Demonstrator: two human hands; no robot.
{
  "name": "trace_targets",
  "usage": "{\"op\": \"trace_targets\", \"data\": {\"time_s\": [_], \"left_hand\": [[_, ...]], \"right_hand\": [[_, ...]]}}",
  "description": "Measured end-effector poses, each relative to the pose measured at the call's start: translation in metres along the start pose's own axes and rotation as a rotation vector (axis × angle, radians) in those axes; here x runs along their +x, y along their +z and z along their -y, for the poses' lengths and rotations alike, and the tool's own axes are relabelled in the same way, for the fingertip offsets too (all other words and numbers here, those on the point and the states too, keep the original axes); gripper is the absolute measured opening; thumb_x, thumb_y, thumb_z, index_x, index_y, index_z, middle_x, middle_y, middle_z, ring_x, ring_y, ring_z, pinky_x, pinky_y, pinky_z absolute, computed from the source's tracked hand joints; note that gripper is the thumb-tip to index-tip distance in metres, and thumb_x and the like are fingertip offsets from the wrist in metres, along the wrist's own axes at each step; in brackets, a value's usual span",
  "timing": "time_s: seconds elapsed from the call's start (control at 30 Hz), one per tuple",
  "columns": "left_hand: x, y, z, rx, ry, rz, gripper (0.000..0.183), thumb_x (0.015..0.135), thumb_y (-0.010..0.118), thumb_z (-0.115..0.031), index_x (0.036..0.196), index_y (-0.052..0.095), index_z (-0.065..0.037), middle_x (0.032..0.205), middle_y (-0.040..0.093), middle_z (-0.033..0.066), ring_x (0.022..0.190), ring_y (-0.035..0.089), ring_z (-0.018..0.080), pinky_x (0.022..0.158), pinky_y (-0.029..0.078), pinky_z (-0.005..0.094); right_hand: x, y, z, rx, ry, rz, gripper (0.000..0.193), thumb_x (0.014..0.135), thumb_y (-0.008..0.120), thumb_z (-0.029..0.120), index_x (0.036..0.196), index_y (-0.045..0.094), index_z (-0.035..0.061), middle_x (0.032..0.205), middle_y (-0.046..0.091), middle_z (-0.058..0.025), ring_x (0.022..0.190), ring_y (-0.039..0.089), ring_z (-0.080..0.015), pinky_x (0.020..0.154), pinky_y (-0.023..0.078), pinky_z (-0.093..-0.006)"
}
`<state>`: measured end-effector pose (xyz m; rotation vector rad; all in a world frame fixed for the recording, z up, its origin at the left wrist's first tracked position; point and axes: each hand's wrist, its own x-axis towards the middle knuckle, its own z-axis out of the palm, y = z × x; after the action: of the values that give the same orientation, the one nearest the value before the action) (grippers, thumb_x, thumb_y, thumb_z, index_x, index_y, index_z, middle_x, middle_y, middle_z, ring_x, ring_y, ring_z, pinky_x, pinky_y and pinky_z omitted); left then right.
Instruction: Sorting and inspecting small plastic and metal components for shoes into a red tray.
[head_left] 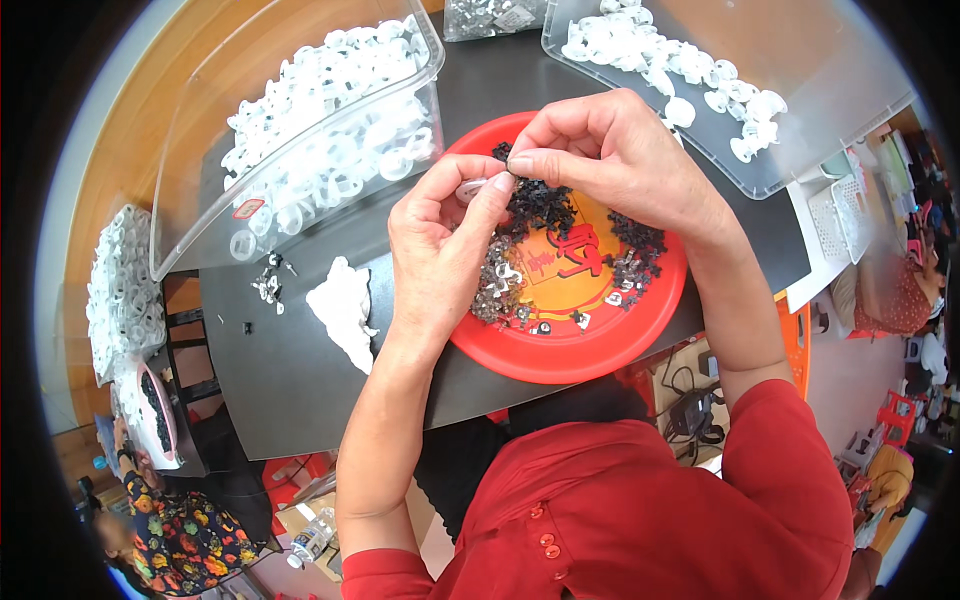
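— Red plastic was what I noticed first: the round red tray (590, 345) on the dark table (300, 370), with both hands meeting just above its upper left rim. What was the left hand (440, 245) doing?

— It was curled, thumb and forefinger pinched together on a small white plastic piece (470, 187). The other fingers were folded loosely under it, over the tray's left side.

— And the right hand (610, 150)?

— Also closed in a pinch. Its fingertips (520, 163) pressed down right at the end of the white piece, touching the left thumb. Whether it held a small dark part there I could not tell; the tips hid it.

— So the hands were together?

— Touching, yes, fingertip to fingertip, with the white piece between them.

— What lay under them?

— Heaps of small black parts (540, 205) just below the fingertips, and greyish metal-looking bits (497, 285) beneath the left palm, all inside the tray.

— Anything else about?

— A clear bin (300, 130) full of white pieces stood to the left, near the left hand. Another clear tray (720, 90) with more white pieces sat beyond the right hand. A crumpled white cloth (343, 305) lay on the table left of the left wrist, and a few loose small parts (268, 285) further left.
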<state>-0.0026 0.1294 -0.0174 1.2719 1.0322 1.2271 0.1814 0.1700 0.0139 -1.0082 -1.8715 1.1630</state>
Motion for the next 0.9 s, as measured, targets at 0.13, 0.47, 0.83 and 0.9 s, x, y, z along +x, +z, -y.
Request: {"op": "trace_targets", "data": {"time_s": [0.13, 0.47, 0.83, 0.9], "left_hand": [[0.000, -0.002, 0.004, 0.011, 0.008, -0.014, 0.010, 0.090, 0.062, -0.010, 0.095, 0.064, -0.001, 0.080, 0.061, -0.0012, 0.070, 0.056, 0.0043, 0.064, 0.047, 0.0195], [0.001, -0.005, 0.000, -0.066, -0.021, 0.023, 0.009, 0.091, 0.060, -0.009, 0.095, 0.061, -0.001, 0.086, 0.063, 0.0013, 0.072, 0.056, 0.0048, 0.068, 0.050, 0.0205], [0.001, -0.005, 0.000, -0.070, -0.032, 0.032, 0.008, 0.091, 0.059, -0.009, 0.094, 0.060, -0.001, 0.086, 0.064, 0.0030, 0.071, 0.056, 0.0058, 0.069, 0.051, 0.0225], [0.001, -0.006, 0.000, -0.082, -0.033, 0.033, 0.008, 0.091, 0.059, -0.008, 0.093, 0.060, -0.001, 0.086, 0.064, 0.0029, 0.070, 0.056, 0.0057, 0.069, 0.051, 0.0227]], "right_hand": [[-0.001, 0.004, 0.008, -0.103, -0.093, -0.029, 0.018, 0.083, 0.067, 0.015, 0.088, 0.069, -0.0023, 0.072, 0.068, -0.0121, 0.065, 0.065, -0.0144, 0.062, 0.050, -0.0274], [0.001, 0.003, 0.006, -0.427, -0.477, -0.078, 0.011, 0.079, 0.066, 0.010, 0.083, 0.065, -0.0006, 0.077, 0.065, -0.0136, 0.069, 0.064, -0.0304, 0.061, 0.050, -0.0361], [0.003, -0.001, 0.004, -0.422, -0.497, 0.001, 0.011, 0.080, 0.063, 0.008, 0.087, 0.063, -0.0006, 0.080, 0.065, -0.0143, 0.072, 0.064, -0.0306, 0.063, 0.051, -0.0365], [0.003, 0.000, 0.004, -0.420, -0.486, 0.009, 0.011, 0.081, 0.063, 0.008, 0.088, 0.062, -0.0005, 0.081, 0.065, -0.0142, 0.073, 0.064, -0.0305, 0.063, 0.051, -0.0364]]}}
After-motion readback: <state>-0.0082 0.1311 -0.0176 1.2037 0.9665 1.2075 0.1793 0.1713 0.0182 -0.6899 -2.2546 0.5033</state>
